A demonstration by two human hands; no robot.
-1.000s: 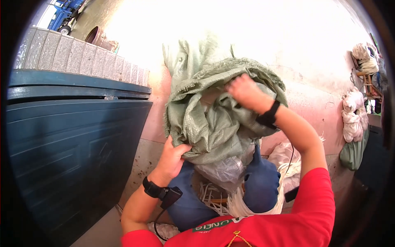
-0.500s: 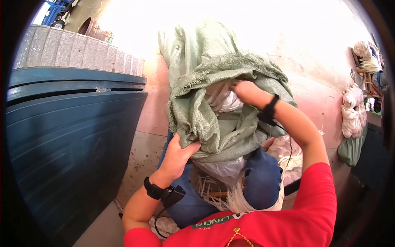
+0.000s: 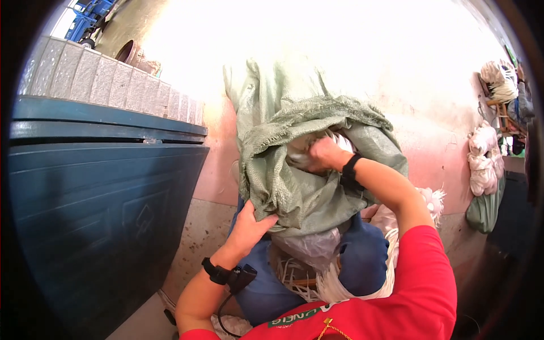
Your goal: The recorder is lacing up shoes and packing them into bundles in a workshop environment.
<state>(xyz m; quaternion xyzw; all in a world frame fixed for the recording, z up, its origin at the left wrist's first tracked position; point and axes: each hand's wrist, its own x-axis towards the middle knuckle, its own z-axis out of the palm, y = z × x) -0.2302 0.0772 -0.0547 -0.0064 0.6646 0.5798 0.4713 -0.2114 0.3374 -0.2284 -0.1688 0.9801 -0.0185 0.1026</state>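
Observation:
A large pale green woven sack (image 3: 306,204) stands before my knees, its mouth open and its frayed rim folded outward. My left hand (image 3: 252,228) is closed on the sack's near left edge, thumb on top of the folded fabric. Inside the mouth, my right hand (image 3: 330,154) has its fingers curled against a soft white bundle (image 3: 344,141); the fingertips are partly hidden in the sack. Below the sack, between my knees, bulges a thin translucent plastic bag (image 3: 311,247).
A dark blue panelled door (image 3: 102,226) stands at the left beside a grey ribbed ledge (image 3: 102,73). Loose white strips (image 3: 331,283) lie between my legs. White bundles (image 3: 484,158) and a green bag (image 3: 483,212) are at the right. A blue wheeled vehicle (image 3: 88,22) shows far left.
My right hand has moved down and slightly left, deeper into the sack's mouth. My left hand keeps its hold on the edge. The whole view has shifted a little.

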